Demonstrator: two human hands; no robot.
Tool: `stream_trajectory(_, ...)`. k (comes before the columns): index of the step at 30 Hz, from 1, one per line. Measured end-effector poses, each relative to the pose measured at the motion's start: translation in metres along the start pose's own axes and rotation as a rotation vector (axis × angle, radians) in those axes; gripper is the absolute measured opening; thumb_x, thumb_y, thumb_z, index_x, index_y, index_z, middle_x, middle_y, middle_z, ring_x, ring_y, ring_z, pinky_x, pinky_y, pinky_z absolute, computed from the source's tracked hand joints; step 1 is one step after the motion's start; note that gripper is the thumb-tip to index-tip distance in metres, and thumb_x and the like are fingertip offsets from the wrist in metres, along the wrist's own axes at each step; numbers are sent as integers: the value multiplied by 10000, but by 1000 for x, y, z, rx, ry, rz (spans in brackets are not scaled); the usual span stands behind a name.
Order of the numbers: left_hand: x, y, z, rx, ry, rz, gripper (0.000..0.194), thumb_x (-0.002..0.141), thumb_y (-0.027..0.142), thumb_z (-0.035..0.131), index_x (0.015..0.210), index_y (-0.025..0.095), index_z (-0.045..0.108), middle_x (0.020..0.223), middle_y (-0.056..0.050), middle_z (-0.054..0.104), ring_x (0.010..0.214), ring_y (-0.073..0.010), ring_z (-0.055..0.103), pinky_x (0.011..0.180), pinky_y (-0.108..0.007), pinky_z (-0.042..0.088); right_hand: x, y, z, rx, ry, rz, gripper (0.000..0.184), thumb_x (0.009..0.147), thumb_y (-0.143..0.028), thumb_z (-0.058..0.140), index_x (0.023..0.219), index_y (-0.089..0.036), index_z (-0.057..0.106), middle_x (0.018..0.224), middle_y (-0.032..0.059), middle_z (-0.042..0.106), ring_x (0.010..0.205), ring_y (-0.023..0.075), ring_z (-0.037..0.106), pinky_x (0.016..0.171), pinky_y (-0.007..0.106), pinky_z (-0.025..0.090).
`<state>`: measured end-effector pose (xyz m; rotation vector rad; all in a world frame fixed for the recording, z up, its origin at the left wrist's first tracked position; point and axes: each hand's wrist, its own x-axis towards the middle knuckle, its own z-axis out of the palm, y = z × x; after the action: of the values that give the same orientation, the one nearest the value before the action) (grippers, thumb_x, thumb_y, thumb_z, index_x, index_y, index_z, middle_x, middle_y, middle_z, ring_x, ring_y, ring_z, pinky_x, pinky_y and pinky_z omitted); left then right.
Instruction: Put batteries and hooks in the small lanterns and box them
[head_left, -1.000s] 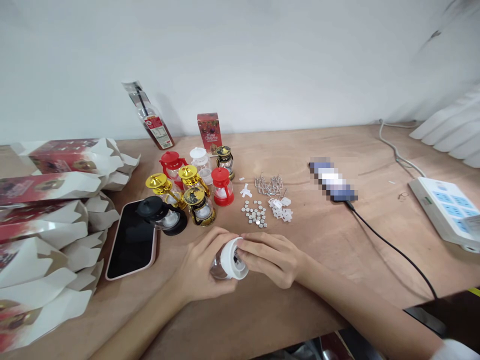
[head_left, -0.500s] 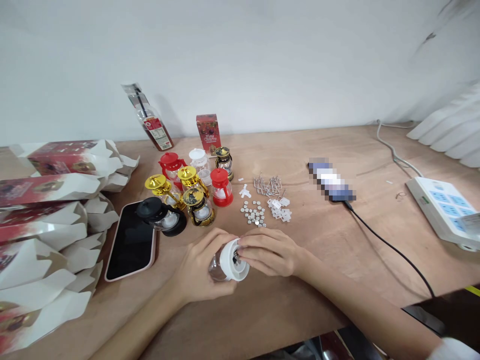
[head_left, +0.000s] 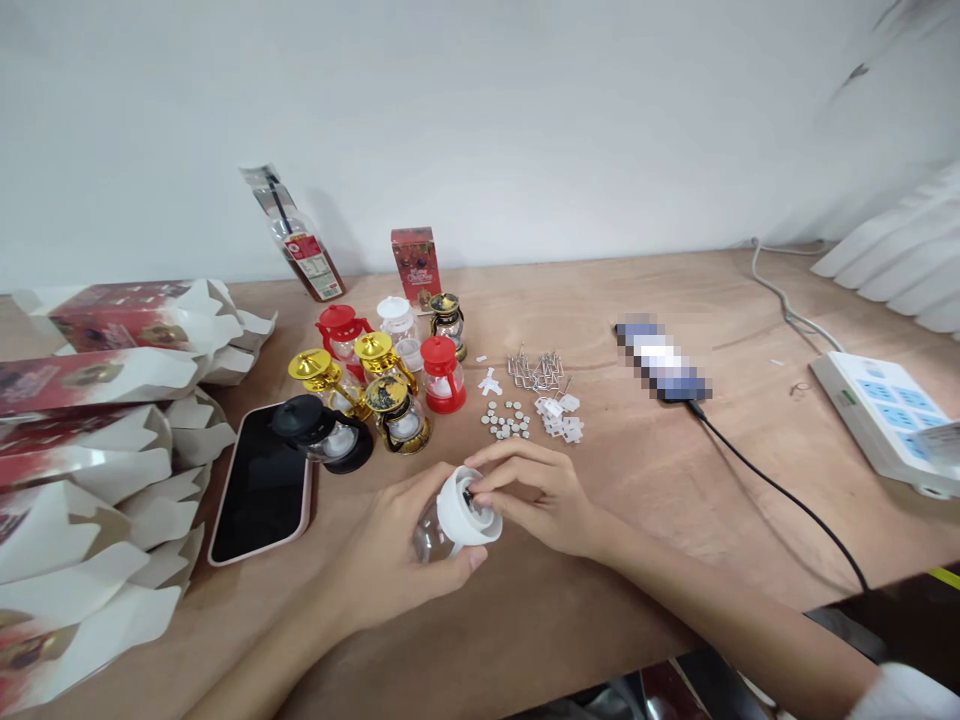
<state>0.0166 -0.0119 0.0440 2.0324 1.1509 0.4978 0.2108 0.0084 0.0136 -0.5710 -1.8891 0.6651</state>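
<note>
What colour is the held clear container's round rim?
White; the round rim shows best in the head view.

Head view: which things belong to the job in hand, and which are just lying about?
Likely the job's:
white lantern between left hand and right hand
silver discs
metal pieces
white tabs
other lanterns
perhaps open cartons

Apparently just lying about:
dark phone
bottle
power strip
pixelated device

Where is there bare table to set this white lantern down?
Bare wood lies between the white plastic pieces and the black cable, beyond and right of your right hand. Another patch lies behind the wire hooks, between the small red box and the blurred device. The left side is crowded: open boxes, a dark-screened phone and the other lanterns.
</note>
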Motion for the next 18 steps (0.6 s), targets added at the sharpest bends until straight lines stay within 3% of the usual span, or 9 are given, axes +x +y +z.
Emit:
stream_trajectory(8,3,-16,10,-205,-47,-117,281,807,411,550,938,162,567,758,6,581,721,-150,525,613,-218,404,-3,6,4,51,-56,256,99,858,-231,605,837,-164,675,942,80,693,789,125,668,671,244,564)
stream_trajectory(18,7,-11,9,-360,-49,-196,248,785,392,571,892,170,590,637,37,527,546,-101,419,493,-197,352,-4,4,5,-68,-88,161,119,901,-177,523,898,-153,639,927,84,682,802,118,651,687,217,541)
